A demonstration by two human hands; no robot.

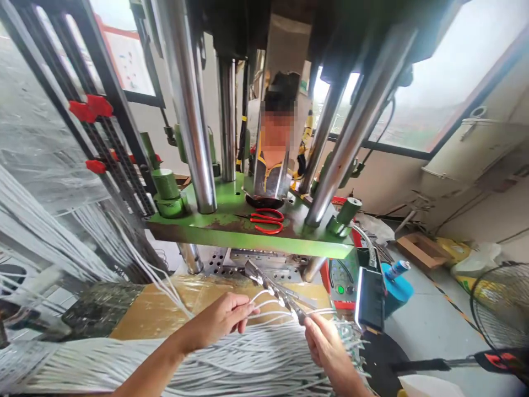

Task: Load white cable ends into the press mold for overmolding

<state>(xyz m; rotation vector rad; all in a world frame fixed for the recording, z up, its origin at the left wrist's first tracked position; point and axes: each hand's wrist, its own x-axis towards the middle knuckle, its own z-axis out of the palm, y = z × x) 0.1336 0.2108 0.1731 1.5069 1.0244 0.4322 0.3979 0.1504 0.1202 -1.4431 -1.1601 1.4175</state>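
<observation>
My left hand is closed in a pinch on a white cable, at the left of a long metal mould bar. Several white cable ends lie across this bar, which slants from the press bed down toward me. Around its near end, the fingers of my right hand are wrapped. Beneath both hands spreads a thick layer of white cables, with small greenish ends at the right. Part of the bar's near end is hidden by my right fingers.
Red-handled scissors lie on the green press plate, between steel columns. A person shows in the centre, perhaps reflected. At right are a control box, a blue container and a fan. Cables hang at left.
</observation>
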